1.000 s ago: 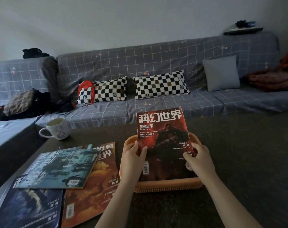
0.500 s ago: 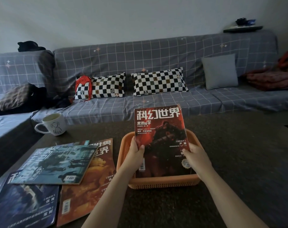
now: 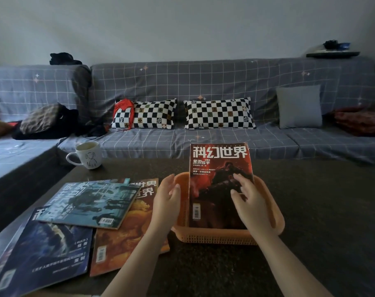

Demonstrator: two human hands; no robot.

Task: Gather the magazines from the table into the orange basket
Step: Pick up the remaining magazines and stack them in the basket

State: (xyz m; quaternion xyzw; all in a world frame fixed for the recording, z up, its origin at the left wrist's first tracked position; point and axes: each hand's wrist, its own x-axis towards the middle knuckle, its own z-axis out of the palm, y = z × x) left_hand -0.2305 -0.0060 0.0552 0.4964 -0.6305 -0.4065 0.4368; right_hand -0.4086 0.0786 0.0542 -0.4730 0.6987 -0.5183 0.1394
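Head view: dark table (image 3: 310, 211) before your grey checked sofa (image 3: 203, 82), white mug (image 3: 89, 154) at 10 o'clock. Orange basket (image 3: 214, 237) centre holds red magazine (image 3: 216, 189), propped. Three magazines (image 3: 85, 202) at 8 o'clock. Your left hand (image 3: 166, 202) and right hand (image 3: 251, 204): fingers loose, gripping nothing.

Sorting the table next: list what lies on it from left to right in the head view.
Dark blue magazine → teal magazine → orange magazine → left hand → red magazine standing in the orange basket.
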